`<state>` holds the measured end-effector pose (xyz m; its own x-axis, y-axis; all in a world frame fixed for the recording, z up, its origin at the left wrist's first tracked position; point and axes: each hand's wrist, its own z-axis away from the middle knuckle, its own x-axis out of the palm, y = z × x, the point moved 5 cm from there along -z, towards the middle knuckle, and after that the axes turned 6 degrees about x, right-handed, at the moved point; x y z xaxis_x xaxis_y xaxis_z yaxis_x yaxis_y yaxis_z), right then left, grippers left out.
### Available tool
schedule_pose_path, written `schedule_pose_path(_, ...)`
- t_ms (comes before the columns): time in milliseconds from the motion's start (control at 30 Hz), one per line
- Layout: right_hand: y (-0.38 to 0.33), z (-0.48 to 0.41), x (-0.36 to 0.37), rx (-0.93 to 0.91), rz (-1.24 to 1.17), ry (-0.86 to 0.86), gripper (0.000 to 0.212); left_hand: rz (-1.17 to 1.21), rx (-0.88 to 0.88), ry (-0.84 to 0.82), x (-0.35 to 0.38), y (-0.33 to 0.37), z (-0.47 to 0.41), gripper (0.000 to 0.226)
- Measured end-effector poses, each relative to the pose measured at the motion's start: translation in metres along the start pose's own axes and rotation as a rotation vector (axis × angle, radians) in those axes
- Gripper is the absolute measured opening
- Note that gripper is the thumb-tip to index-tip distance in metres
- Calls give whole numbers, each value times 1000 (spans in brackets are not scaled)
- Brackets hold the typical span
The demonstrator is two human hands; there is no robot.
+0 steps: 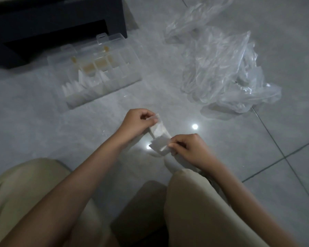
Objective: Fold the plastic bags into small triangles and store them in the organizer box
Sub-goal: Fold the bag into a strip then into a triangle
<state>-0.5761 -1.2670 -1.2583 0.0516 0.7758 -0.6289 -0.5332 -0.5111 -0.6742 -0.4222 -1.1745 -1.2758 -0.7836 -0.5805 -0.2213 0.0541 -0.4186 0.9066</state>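
**Plastic Bag Folded Down Between Two Hands Above a Tiled Floor**

The upper end of a folded bag strip (158, 133) is pinched between the curled fingers and thumb of the left hand (136, 122). Its lower end, where the layers look thickest, is nipped by the thumb and fingertips of the right hand (187, 147). The strip is drawn taut between the two grips, seemingly so that the slippery film cannot spring open while a fold is turned. The triangle is judged to be only part-made: a flat, squarish wad is seen at the right hand, and a loose tail is left at the left.

The work is done just beyond the knees of a person in beige trousers (194, 211), who is seated on the grey tiled floor (43, 122). A lamp's reflection (194, 126) is caught on the tile beside the hands.

Ahead and to the left, the clear organizer box (130, 75) is laid open near the hands, its lid tipped back toward a dark cabinet (61, 18). White folded triangles (83, 80) are stood on edge in its near-left compartments. Something yellowish is seen in the middle compartments but cannot be identified.

To the right, well apart from the box, a crumpled pile of clear plastic bags (219, 68) is heaped, apparently as stock not yet folded.
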Motion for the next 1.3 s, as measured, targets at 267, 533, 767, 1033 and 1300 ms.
schedule_pose_path(267, -7, 3, -19, -61, -59, 43, 19, 267, -214, -111, 10, -1, 8, 9)
schedule_pose_path(533, -25, -2, -31, -25, -291, 52, 20, 351, -146, -189, 17, 18, 20, 17)
schedule_pose_path(767, -21, -12, -28, 129, -251, 33, 13, 407, -152, -221, 19, 27, 25, 29)
schedule_pose_path(1033, -21, -12, -30, 189, -192, 48, 22, 494, -201, -225, 19, 25, 24, 32)
schedule_pose_path(1300, -23, -13, -32, 231, -121, 87, 33, 502, -183, -236, 19, 28, 24, 31)
